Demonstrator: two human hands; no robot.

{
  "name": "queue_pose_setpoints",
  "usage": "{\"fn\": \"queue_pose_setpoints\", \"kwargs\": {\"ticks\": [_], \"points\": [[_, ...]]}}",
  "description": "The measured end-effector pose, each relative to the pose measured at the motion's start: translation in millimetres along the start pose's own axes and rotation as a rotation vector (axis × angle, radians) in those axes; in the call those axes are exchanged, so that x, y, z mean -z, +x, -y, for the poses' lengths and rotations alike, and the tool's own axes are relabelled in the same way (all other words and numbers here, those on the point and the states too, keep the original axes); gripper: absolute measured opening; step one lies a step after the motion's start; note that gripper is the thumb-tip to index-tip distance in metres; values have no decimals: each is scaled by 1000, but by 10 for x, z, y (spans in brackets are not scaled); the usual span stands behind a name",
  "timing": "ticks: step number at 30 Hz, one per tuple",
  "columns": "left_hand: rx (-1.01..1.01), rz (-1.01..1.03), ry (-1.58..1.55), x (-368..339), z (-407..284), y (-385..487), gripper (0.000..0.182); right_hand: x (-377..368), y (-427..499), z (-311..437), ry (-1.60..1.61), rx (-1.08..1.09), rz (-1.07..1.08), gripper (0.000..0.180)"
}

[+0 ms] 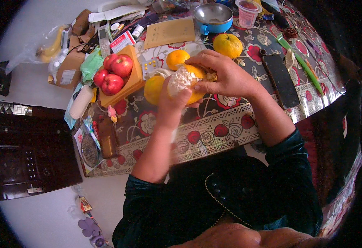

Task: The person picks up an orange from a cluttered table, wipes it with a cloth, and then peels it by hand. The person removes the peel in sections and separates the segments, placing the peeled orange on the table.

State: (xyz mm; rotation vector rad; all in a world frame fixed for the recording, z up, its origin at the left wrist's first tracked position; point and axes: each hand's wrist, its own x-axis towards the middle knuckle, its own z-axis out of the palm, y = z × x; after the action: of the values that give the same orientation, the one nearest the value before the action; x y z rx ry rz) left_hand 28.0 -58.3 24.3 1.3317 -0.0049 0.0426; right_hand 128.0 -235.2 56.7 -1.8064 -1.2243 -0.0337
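Note:
Both hands hold a partly peeled citrus fruit (184, 81) above the flowered tablecloth; its white pith shows on the upper left side. My left hand (175, 96) grips it from the left and below, thumb on the front. My right hand (222, 74) holds it from the right, with fingers over the top and thumb at the front, beside a flap of peel. Behind the fruit lies a small orange mandarin (177, 59). A yellow citrus fruit (153, 90) lies just left of my left hand, and another one (227, 46) is beyond my right hand.
Several red apples (121, 65) fill a tan box (136, 62) at the left, near a glass bottle (107, 136) and a paper roll (81, 102). Behind stand a blue-and-steel bowl (217, 28) and a plastic cup (248, 15). A black smartphone (281, 81) lies at the right.

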Motion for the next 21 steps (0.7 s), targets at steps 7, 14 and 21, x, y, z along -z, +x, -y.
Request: {"fn": "queue_pose_setpoints", "kwargs": {"ticks": [7,14,21], "points": [[49,32,-59,10,-25,-6,57,62,15,-29,25,66,51,42],[54,101,21,50,-40,-10,55,52,3,-13,-61,63,93,39],[111,83,28,49,-51,-37,53,23,-6,77,-131,26,80,40]]}}
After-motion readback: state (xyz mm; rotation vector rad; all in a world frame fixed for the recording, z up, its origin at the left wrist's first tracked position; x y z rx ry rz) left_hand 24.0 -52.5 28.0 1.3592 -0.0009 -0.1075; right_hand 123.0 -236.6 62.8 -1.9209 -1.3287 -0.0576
